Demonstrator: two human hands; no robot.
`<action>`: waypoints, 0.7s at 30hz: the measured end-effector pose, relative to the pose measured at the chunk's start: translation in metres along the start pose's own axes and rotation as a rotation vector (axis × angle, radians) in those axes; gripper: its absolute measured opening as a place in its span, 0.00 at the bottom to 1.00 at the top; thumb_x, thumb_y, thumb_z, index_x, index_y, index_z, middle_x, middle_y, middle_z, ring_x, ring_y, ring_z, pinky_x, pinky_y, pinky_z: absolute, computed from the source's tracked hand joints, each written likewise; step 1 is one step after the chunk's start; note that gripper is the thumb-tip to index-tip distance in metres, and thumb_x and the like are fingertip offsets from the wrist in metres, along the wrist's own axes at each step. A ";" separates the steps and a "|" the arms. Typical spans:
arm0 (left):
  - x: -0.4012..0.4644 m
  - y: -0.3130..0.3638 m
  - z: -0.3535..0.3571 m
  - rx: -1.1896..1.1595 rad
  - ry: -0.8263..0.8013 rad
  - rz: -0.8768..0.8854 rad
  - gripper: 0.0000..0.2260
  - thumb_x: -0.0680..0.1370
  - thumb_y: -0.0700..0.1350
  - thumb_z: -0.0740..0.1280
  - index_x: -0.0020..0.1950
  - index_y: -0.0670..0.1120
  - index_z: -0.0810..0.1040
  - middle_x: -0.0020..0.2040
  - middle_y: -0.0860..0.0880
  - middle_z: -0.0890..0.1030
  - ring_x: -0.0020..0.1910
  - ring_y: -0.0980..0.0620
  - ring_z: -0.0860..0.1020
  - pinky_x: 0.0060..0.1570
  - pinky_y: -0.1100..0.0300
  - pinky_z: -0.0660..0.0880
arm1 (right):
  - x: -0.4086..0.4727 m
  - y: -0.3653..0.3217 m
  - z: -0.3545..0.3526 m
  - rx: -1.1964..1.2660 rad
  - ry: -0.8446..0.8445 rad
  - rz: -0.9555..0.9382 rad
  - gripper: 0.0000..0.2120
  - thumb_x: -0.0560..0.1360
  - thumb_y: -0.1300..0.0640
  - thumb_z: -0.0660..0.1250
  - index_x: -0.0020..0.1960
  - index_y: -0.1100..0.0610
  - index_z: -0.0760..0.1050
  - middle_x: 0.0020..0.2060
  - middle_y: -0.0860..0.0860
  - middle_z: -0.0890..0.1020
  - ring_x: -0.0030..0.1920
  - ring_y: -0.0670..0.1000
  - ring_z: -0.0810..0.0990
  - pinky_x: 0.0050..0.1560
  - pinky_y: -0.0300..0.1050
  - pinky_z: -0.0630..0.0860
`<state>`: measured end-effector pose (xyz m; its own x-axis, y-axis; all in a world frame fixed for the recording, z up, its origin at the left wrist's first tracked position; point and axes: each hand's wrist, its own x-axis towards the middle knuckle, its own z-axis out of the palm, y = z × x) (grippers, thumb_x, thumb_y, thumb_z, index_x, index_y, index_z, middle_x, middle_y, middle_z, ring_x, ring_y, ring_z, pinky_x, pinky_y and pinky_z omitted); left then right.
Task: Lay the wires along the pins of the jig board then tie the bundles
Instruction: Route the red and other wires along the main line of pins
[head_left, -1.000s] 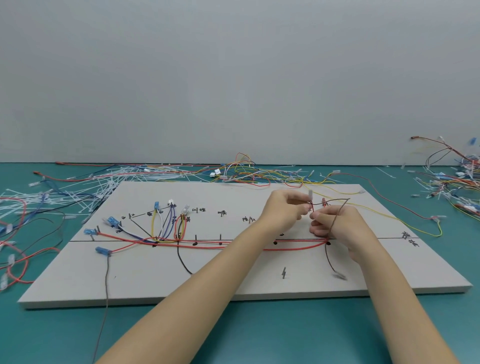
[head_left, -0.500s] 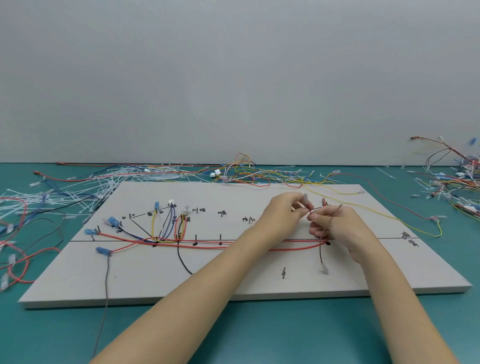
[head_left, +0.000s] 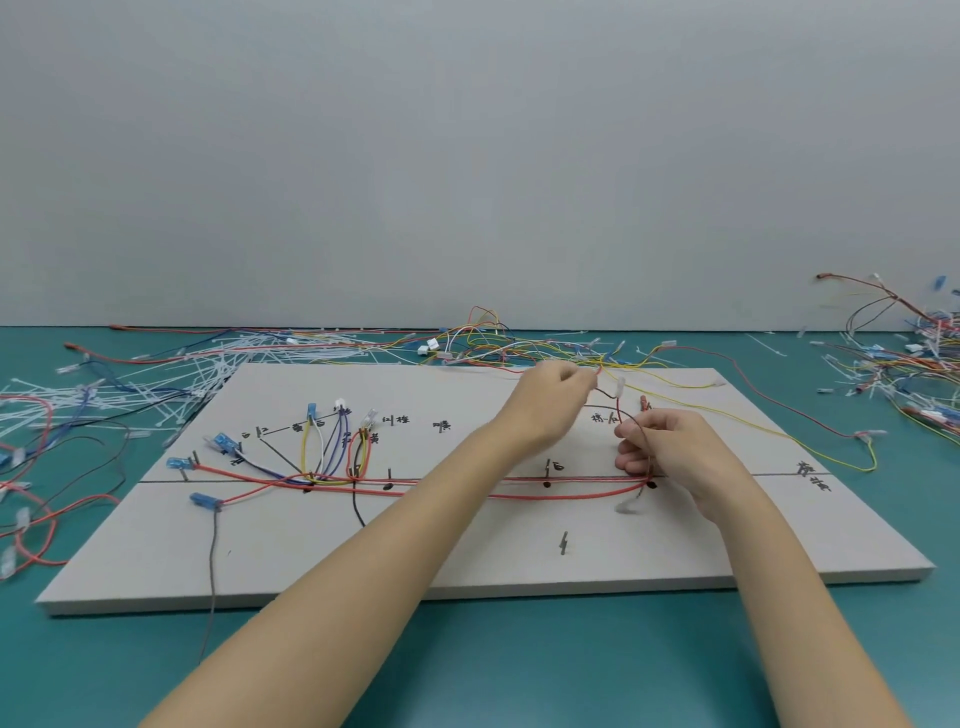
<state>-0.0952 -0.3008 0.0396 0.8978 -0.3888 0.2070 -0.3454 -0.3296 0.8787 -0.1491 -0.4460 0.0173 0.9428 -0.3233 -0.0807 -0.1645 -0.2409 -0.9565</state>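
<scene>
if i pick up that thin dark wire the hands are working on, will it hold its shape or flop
Probably floppy: the dark wire arcs loosely between the left hand and right hand, and its free end droops toward the board. Likely very light, since a fingertip pinch carries it. Its small clear connector may swing or snag on pins.

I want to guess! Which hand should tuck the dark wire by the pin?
Probably the right hand: it pinches the dark wire just above the pin. The left hand is farther back.
</scene>
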 end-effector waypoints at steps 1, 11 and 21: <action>0.000 0.002 -0.005 -0.030 0.008 -0.016 0.14 0.77 0.45 0.62 0.34 0.39 0.74 0.32 0.47 0.73 0.36 0.51 0.68 0.40 0.56 0.64 | 0.000 0.000 0.000 -0.001 -0.001 0.001 0.04 0.78 0.66 0.64 0.46 0.66 0.75 0.36 0.59 0.76 0.27 0.51 0.77 0.27 0.33 0.75; -0.003 0.019 -0.039 -0.387 0.103 0.079 0.20 0.76 0.35 0.64 0.25 0.44 0.65 0.19 0.53 0.62 0.19 0.51 0.64 0.30 0.62 0.71 | 0.002 0.003 -0.002 -0.027 0.004 -0.010 0.05 0.79 0.65 0.64 0.44 0.64 0.76 0.34 0.57 0.78 0.28 0.52 0.79 0.29 0.35 0.76; -0.015 0.035 -0.067 -0.255 -0.489 -0.363 0.12 0.78 0.43 0.60 0.36 0.43 0.76 0.31 0.48 0.79 0.25 0.53 0.75 0.32 0.62 0.78 | 0.001 0.001 0.000 -0.009 0.021 -0.004 0.06 0.79 0.65 0.62 0.49 0.68 0.76 0.33 0.58 0.78 0.27 0.52 0.78 0.28 0.35 0.75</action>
<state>-0.1023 -0.2489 0.0966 0.6966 -0.6573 -0.2878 0.0852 -0.3224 0.9428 -0.1486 -0.4467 0.0162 0.9371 -0.3416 -0.0713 -0.1638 -0.2500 -0.9543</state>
